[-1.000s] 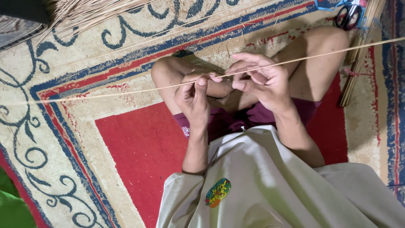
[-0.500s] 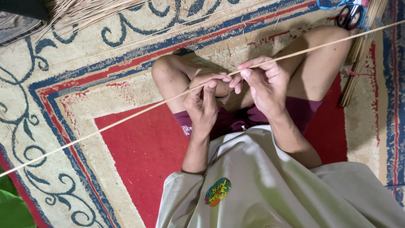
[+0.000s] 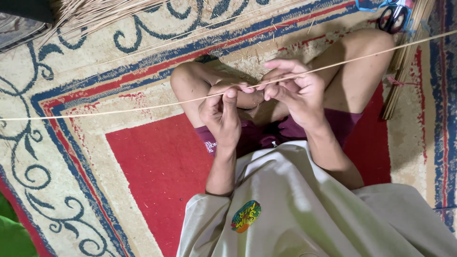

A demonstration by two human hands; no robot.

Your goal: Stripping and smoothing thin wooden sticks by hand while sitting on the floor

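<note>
A long thin pale reed strip (image 3: 119, 109) runs from the left edge across my lap up to the top right. My left hand (image 3: 221, 116) pinches it between thumb and fingertips over my crossed legs (image 3: 362, 71). My right hand (image 3: 297, 90) holds the same strip just to the right, fingers curled around it, the two hands almost touching. I sit on a red, blue and cream patterned carpet (image 3: 143, 162), wearing a light shirt (image 3: 295, 209) and dark red shorts.
A heap of dry reeds (image 3: 95, 12) lies at the top left beside a dark object (image 3: 19, 9). Scissors (image 3: 392, 19) and a bundle of flat sticks (image 3: 404, 62) lie at the top right. Something green (image 3: 12, 235) shows at the bottom left corner.
The strip's left end dipped toward the lower left half a second ago and has swung back up to nearly level. Both hands shifted slightly while keeping hold of it.
</note>
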